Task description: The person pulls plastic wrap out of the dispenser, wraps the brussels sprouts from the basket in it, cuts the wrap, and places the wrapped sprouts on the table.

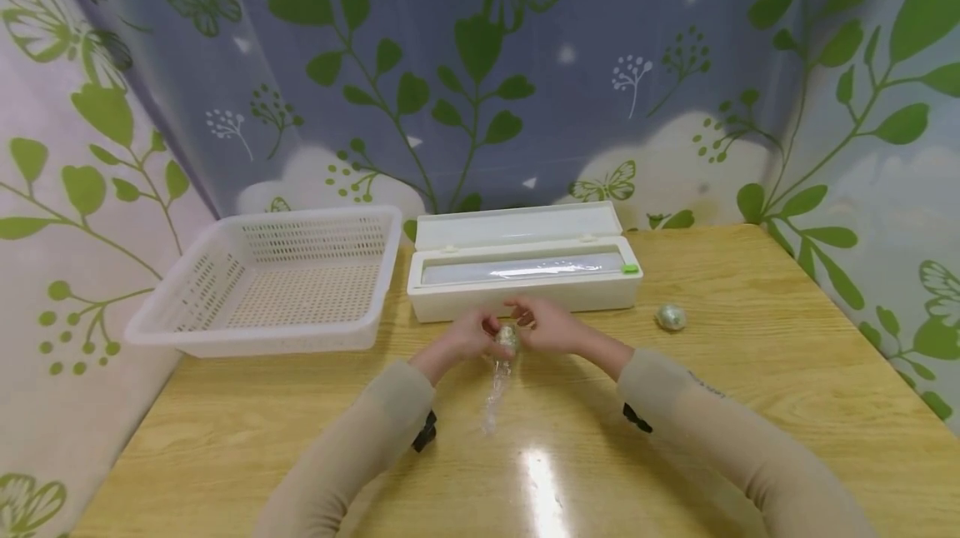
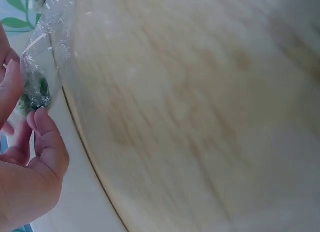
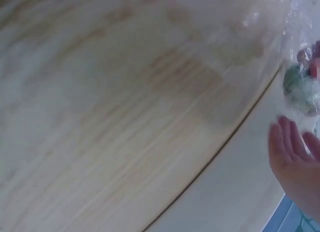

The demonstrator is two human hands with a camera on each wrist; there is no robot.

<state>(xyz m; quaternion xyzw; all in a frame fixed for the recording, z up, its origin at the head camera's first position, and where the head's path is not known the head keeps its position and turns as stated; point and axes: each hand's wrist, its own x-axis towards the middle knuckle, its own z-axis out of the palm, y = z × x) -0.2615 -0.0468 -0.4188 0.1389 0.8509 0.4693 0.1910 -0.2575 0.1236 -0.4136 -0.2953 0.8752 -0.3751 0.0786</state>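
Observation:
My left hand [image 1: 472,336] pinches a small greenish egg-shaped item [image 1: 507,338] wrapped in clear plastic film. From its underside a twisted tail of film [image 1: 495,401] trails toward the front of the table. Close at its right side is my right hand [image 1: 551,326]; in the right wrist view its fingers [image 3: 287,137] are extended and apart from the item. The left wrist view shows the left thumb and fingers [image 2: 47,127] against the wrapped item [image 2: 35,94]. What exactly lies inside the film cannot be made out.
Behind the hands stands a long white box [image 1: 525,296], lid raised, with shiny film inside and a green slider [image 1: 630,269] on its rim. A white perforated basket [image 1: 277,342] is at the left. Another wrapped greenish item [image 1: 671,317] lies at the right on the wooden table [image 1: 750,405].

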